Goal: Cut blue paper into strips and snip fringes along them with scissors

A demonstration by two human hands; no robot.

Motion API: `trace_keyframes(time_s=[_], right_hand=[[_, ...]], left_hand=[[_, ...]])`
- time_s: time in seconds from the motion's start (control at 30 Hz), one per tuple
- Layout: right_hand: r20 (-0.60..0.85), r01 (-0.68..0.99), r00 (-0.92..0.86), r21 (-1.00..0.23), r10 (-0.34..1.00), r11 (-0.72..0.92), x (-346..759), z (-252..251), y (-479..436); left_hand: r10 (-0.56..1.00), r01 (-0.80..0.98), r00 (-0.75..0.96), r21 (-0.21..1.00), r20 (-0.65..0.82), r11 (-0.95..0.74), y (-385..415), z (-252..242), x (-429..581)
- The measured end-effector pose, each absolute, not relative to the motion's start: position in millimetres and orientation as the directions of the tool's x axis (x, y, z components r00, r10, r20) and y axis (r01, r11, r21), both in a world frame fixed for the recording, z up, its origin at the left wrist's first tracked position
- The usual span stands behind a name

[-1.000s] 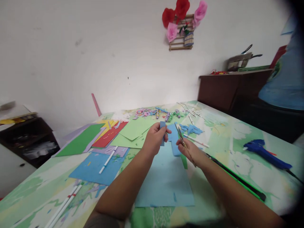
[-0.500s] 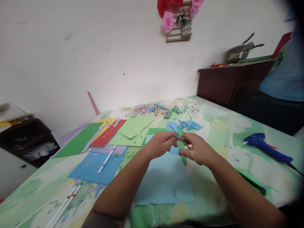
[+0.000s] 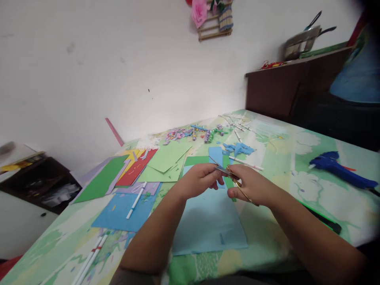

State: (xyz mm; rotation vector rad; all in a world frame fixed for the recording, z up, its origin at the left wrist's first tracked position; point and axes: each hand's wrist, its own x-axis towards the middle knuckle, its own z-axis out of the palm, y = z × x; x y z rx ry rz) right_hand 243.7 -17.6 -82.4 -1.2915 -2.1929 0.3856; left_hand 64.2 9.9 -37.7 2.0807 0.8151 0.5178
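My right hand (image 3: 252, 184) is closed on gold-handled scissors (image 3: 244, 192), whose parted blades point up and left. Close by the blades, my left hand (image 3: 200, 180) is closed in a pinch; whatever it holds is too small and hidden to make out. Beneath both hands lies a light blue paper sheet (image 3: 209, 225) with small blue scraps on it. A narrow darker blue paper strip (image 3: 215, 154) shows just beyond the fingertips, over a green sheet (image 3: 196, 160).
On the left are coloured sheets, including a blue sheet (image 3: 118, 211) with a white marker (image 3: 136, 200). Crumpled blue scraps (image 3: 239, 149) and a white stick (image 3: 246, 162) lie beyond my right hand. A blue glue gun (image 3: 341, 168) rests at the right, near a green-and-black tool (image 3: 323, 217).
The camera view has shifted slightly, sliding the wall and table items. My hands stay together at the scissors, and the blades look a little less parted.
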Motion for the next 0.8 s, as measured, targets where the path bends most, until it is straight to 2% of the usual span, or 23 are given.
trace_keyframes(time_s=[0.17,0.33,0.8], right_hand=[[0.299,0.780,-0.307,-0.465,0.904,0.419,246,-82,-16],[0.306,0.807,-0.301,-0.424,0.903,0.412,246,-80,-17],[0.301,0.796,-0.298,-0.446,0.906,0.409,245,-80,-19]], left_hand=[[0.697,0.357,0.717,0.851,0.015,-0.386,11,-41,66],[0.732,0.341,0.680,0.903,-0.043,-0.263,11,-47,68],[0.778,0.440,0.627,0.801,0.050,-0.406,7,-40,72]])
